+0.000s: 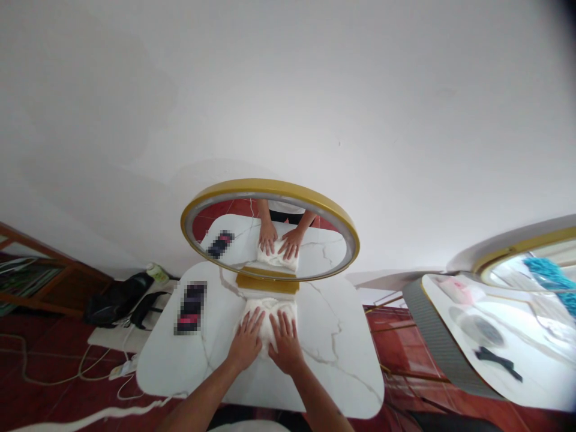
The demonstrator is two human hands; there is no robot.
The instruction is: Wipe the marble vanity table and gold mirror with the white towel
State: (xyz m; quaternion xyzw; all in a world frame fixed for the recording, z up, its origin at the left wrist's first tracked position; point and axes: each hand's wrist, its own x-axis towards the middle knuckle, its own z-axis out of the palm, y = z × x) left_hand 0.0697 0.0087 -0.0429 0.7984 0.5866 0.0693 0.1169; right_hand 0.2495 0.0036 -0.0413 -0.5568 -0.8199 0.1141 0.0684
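A white, soft-looking folded cloth [268, 305] lies on the white marble-patterned table [333, 360], just in front of the mirror's gold base [265, 283]. My left hand [246, 339] rests flat on the cloth's left part, fingers stretched forward. On its right part lies my right hand [285, 345], palm down with the fingers spread a little. Both palms press on the cloth and neither hand grips it. The oval gold-framed mirror [270, 234] reflects both hands and the cloth.
A pixelated dark item [190, 308] lies at the table's left. To the right stands a second table [454, 312] with a black strip [498, 363] and another mirror [531, 240]. Cables, a power strip [122, 368] and a black bag [117, 299] are at the lower left.
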